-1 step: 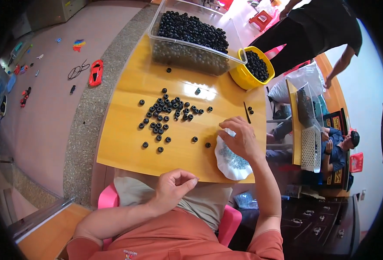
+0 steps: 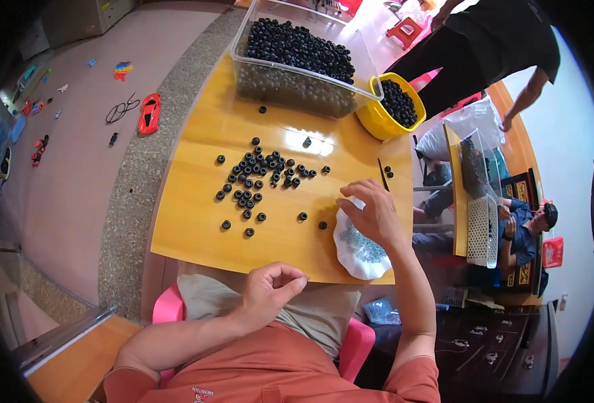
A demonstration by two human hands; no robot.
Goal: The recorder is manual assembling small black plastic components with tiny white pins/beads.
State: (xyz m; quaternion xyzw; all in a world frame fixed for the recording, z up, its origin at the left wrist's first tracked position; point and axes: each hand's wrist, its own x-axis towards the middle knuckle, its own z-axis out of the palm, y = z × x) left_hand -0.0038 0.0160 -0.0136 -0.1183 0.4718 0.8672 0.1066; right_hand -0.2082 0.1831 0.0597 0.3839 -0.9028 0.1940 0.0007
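Note:
My left hand (image 2: pixel 270 294) hovers by the table's near edge, its fingers curled and thumb pressed toward the index finger. Whatever sits in that pinch is too small to make out. My right hand (image 2: pixel 372 213) is bent over a white scalloped dish (image 2: pixel 344 252) holding small clear, bluish pieces (image 2: pixel 367 250). Its thumb and index tips come close together above the dish's far left rim; anything between them is hidden. Left of the dish lie two loose black ring-like pieces (image 2: pixel 322 226). Farther off, a scattered cluster of similar black pieces (image 2: pixel 246 178), with holes through them, covers the middle of the table.
A large clear bin (image 2: pixel 297 101) of black pieces stands at the table's far side, beside a yellow tub (image 2: pixel 372 122) of them. A thin dark tool (image 2: pixel 383 174) lies near the right edge. One person (image 2: pixel 492 47) stands beyond; another (image 2: pixel 527 225) sits at the right.

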